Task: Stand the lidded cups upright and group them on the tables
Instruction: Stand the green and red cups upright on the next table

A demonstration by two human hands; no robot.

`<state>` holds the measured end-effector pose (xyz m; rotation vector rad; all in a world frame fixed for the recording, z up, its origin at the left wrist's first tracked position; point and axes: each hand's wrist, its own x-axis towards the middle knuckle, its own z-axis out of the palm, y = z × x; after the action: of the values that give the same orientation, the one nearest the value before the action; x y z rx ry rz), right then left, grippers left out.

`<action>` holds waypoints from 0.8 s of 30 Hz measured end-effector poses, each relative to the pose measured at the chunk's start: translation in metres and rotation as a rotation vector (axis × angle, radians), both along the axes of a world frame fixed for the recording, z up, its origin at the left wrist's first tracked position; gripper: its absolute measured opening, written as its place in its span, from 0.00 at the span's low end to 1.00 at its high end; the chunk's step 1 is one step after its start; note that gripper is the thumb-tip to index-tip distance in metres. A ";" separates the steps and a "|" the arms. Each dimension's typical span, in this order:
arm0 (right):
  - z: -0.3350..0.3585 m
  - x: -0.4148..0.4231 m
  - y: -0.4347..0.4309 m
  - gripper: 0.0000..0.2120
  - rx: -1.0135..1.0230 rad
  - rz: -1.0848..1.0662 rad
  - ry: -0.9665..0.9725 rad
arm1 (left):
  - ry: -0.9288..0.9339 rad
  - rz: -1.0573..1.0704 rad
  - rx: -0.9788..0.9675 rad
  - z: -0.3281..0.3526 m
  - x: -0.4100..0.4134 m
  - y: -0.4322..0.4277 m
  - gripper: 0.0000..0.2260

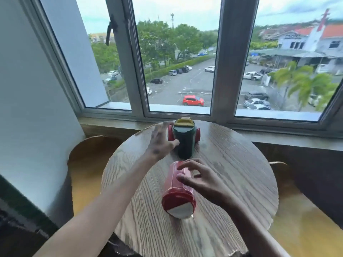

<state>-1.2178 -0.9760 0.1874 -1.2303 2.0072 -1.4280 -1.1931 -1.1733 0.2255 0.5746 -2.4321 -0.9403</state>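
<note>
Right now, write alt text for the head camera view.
On a round wooden table by a window, a person's right hand reaches over a red lidded cup lying on its side. The left hand touches a dark green cup with a yellow lid, standing upright, with red cups partly hidden behind it.

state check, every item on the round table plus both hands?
green cup: upright, yellow lid on, far side of the table.
red cup: lying on its side, lid on, lid end toward the camera.
red item behind the green cup: mostly hidden, state unclear.
left hand: open, thumb touching the green cup.
right hand: open, fingers spread over the red cup, not closed on it.
</note>
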 end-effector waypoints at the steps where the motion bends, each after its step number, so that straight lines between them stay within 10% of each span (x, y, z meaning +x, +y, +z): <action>1: -0.001 0.009 -0.001 0.18 0.005 -0.017 0.005 | -0.013 -0.038 0.004 -0.001 -0.004 -0.007 0.27; 24: 0.013 0.039 0.000 0.32 0.149 -0.225 -0.114 | -0.008 -0.326 0.059 -0.012 -0.044 -0.036 0.25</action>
<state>-1.1789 -0.9756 0.2005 -0.8644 2.1827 -1.3836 -1.2371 -1.2090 0.2133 0.2025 -2.5594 -1.1424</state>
